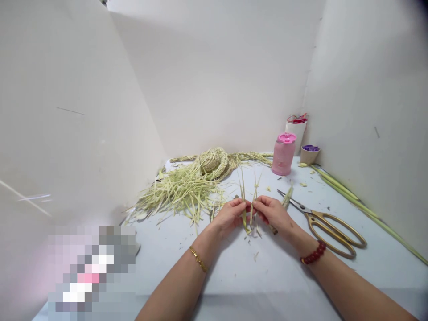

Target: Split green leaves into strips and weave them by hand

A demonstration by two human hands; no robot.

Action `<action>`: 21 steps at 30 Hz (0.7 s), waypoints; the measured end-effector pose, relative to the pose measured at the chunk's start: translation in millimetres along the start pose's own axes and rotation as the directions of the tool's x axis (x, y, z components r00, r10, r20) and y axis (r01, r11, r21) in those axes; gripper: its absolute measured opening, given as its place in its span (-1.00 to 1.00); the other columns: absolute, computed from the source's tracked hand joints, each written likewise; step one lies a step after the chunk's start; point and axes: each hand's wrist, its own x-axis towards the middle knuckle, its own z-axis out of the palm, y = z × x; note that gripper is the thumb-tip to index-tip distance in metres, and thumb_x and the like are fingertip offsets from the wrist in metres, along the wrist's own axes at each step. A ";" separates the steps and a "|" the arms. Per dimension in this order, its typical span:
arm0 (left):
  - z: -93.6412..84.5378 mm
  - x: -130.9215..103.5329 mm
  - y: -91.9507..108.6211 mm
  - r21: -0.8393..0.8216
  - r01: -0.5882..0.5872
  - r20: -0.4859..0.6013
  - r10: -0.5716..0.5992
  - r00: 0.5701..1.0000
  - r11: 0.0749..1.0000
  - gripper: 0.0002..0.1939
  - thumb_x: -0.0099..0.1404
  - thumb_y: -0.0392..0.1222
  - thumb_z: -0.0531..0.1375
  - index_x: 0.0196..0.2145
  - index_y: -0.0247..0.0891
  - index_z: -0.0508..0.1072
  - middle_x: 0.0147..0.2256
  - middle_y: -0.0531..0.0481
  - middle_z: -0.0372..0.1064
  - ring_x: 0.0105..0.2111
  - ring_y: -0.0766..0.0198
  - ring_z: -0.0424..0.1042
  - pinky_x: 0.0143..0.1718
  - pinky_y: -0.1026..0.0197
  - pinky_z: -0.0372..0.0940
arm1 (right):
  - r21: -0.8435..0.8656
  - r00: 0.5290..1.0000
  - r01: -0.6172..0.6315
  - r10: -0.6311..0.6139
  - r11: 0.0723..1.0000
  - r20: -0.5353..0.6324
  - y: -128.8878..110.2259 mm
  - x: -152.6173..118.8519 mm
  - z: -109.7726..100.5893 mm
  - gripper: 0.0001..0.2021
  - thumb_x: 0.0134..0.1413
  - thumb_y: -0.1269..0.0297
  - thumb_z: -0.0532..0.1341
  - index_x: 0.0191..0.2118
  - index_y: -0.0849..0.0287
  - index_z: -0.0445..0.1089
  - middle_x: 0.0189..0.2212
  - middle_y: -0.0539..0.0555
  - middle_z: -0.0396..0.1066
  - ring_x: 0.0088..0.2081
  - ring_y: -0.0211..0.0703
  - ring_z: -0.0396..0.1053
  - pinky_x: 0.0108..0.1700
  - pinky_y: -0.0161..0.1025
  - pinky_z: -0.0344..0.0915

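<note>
Between finger and thumb, my left hand (234, 214) pinches a thin green plant strip (244, 187) that stands upright. Close beside it, my right hand (272, 213) pinches a second narrow strip (255, 191). The fingertips of both hands nearly meet above the table. Small scraps (257, 230) lie just below the fingers. To the right of my right hand rest scissors (314, 215) with gold handles, their blades pointing to the back left. A green stalk piece (287, 196) lies partly behind my right hand, near the blade tips.
A heap of pale green strips (180, 189) spreads at the left, with a coiled braid (214, 161) behind it. A pink lidded bottle (284, 154), a white cup (297, 129) and a small beige cup (309, 155) stand back right. Long stalks (361, 206) run along the right wall.
</note>
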 end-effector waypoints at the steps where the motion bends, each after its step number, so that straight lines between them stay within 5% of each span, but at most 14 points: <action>1: 0.8 0.4 -1.4 0.022 -0.012 -0.017 0.012 1.000 1.000 -0.79 0.14 -0.17 0.31 -0.33 -0.36 0.42 -0.33 -0.13 0.41 -0.35 0.29 0.43 -0.25 0.22 0.33 | -0.021 1.000 -0.005 0.005 1.000 -0.008 1.5 -0.2 1.7 -0.68 -0.05 0.02 0.23 -0.58 0.16 0.29 -0.76 -0.11 0.19 -0.71 -0.38 0.05 -0.65 -0.38 -0.03; 6: 2.8 5.8 -10.1 0.198 -0.141 -0.106 0.164 0.981 0.970 -0.74 0.13 -0.10 0.30 -0.32 -0.37 0.47 -0.46 -0.04 0.39 -0.53 0.39 0.32 -0.48 0.33 0.17 | -0.050 1.000 0.013 -0.014 0.999 -0.011 4.5 -1.3 6.7 -0.69 -0.03 0.06 0.22 -0.60 0.17 0.30 -0.79 -0.12 0.13 -0.73 -0.39 0.00 -0.66 -0.37 -0.06; 11: 4.5 4.0 -10.2 0.159 -0.128 0.053 0.121 0.991 0.979 -0.62 0.13 0.01 0.29 -0.22 -0.36 0.48 -0.54 0.02 0.32 -0.54 0.36 0.31 -0.46 0.30 0.16 | 0.052 0.995 -0.047 0.042 0.998 0.093 -1.9 -3.8 6.0 -0.68 -0.08 0.06 0.27 -0.61 0.18 0.28 -0.76 -0.11 0.15 -0.71 -0.39 0.03 -0.66 -0.39 -0.06; 16: 7.9 -1.9 -4.7 0.020 -0.059 0.177 0.055 0.983 0.998 -0.56 0.13 -0.01 0.31 -0.10 -0.32 0.42 -0.45 -0.05 0.39 -0.43 0.24 0.43 -0.28 0.18 0.27 | 0.206 0.928 -0.249 0.172 0.946 0.332 -1.2 -2.3 -2.8 -0.68 -0.11 0.02 0.32 -0.45 0.20 0.36 -0.63 -0.10 0.26 -0.69 -0.45 -0.02 -0.67 -0.42 -0.11; 21: 9.2 1.7 -3.9 -0.081 -0.192 0.011 0.194 0.981 0.978 -0.82 0.21 -0.14 0.26 -0.32 -0.32 0.42 -0.26 -0.10 0.43 -0.32 0.33 0.41 -0.15 0.24 0.26 | -0.023 0.989 -0.035 0.038 0.999 0.143 0.3 -2.1 -1.5 -0.72 0.02 0.03 0.24 -0.38 0.18 0.43 -0.48 0.00 0.40 -0.56 -0.34 0.18 -0.56 -0.38 0.07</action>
